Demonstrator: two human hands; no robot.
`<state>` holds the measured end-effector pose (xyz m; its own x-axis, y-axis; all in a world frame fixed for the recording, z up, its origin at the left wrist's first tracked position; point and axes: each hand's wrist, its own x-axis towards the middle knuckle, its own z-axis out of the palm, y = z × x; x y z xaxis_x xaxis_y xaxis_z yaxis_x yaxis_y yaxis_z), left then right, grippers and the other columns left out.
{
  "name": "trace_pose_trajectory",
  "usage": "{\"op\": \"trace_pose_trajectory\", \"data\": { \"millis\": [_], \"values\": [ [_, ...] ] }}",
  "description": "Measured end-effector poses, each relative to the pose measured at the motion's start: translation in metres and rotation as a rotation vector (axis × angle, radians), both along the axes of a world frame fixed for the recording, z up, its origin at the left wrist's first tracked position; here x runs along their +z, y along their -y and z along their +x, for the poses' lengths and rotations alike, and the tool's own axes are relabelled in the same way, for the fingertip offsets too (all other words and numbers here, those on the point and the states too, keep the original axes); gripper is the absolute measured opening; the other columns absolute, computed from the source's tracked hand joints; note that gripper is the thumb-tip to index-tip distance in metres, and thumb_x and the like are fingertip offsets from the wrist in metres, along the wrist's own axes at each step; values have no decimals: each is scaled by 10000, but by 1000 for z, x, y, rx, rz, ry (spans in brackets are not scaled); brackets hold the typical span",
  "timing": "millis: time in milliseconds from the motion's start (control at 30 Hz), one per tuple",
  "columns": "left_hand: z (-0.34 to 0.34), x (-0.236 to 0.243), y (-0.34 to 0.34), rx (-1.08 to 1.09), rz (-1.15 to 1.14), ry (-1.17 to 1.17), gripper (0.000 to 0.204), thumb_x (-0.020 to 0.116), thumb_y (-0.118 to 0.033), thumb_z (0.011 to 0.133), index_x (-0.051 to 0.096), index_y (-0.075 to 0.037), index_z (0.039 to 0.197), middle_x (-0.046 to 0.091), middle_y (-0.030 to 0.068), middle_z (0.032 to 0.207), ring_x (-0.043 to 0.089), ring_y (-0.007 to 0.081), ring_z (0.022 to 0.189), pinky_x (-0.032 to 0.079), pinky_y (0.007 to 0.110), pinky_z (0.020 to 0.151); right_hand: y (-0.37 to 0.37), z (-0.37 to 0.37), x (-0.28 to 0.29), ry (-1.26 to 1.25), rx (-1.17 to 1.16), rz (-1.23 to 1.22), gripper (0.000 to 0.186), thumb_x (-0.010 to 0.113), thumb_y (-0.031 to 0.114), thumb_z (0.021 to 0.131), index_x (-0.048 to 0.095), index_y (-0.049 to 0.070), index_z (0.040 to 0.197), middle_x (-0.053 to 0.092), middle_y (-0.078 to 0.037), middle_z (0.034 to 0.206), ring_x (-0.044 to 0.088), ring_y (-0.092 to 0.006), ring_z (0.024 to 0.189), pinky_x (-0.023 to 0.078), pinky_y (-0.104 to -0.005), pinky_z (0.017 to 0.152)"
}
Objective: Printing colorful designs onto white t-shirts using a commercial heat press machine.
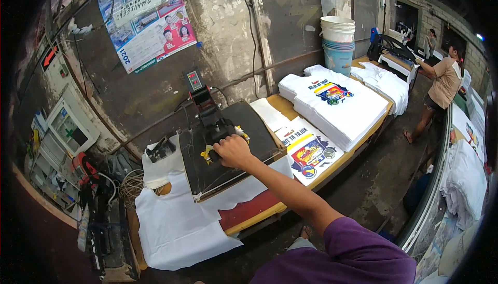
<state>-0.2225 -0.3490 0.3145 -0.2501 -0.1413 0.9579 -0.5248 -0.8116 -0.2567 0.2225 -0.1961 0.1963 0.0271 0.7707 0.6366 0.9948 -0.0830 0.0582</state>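
My right hand [233,151] is closed around the handle of a heat press [228,172], with yellow wrapping [206,153] showing on the handle beside my fingers. The press has a flat black top plate, which looks lowered. A white T-shirt [174,232] spreads out from under it and hangs over the table's front edge. A small control box [194,81] with red displays sits above the press arm. Just right of the press lies a printed sheet [309,154] with a colourful mirrored design. My left hand is out of the picture.
A tall stack of printed white shirts [358,115] stands on the yellow table [259,220], more white shirts [384,84] beyond it. Buckets [338,45] stand by the wall. Another person [445,84] works at the far right. At left are a dark machine [96,216] and coiled rope [132,186].
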Motion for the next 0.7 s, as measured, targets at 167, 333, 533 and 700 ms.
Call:
{"op": "trace_pose_trajectory", "data": {
  "millis": [167, 333, 533, 700],
  "values": [
    [-10, -20, -10, 232, 38, -59, 186, 546, -143, 903, 562, 32, 966, 535, 44, 805, 490, 145, 660, 412, 260, 642, -1, 4, -2, -9, 7, -12, 206, 681, 199, 621, 603, 89, 777, 633, -83, 717, 651, -250, 686, 490, -368, 632],
    [-24, -39, -26, 450, 74, -138, 184, 540, -144, 909, 548, 33, 957, 536, 42, 819, 492, 142, 675, 411, 259, 659, 0, 5, -1, -12, 39, 26, 180, 689, 182, 630, 606, 88, 760, 642, -84, 723, 648, -244, 665, 477, -356, 622],
    [-21, -53, -39, 618, 105, -151, 195, 527, -153, 917, 528, 32, 977, 531, 48, 859, 490, 148, 717, 408, 265, 690, 2, 9, -3, -11, 73, 11, 211, 685, 194, 642, 601, 76, 796, 621, -85, 719, 640, -243, 677, 475, -357, 631],
    [27, -72, -31, 713, 67, -52, 229, 504, -173, 930, 498, 27, 1041, 518, 65, 940, 484, 166, 799, 403, 282, 743, -1, 15, -9, 2, 106, 20, 206, 668, 194, 669, 589, 64, 807, 607, -89, 709, 631, -245, 666, 476, -362, 616]
  ]
}}
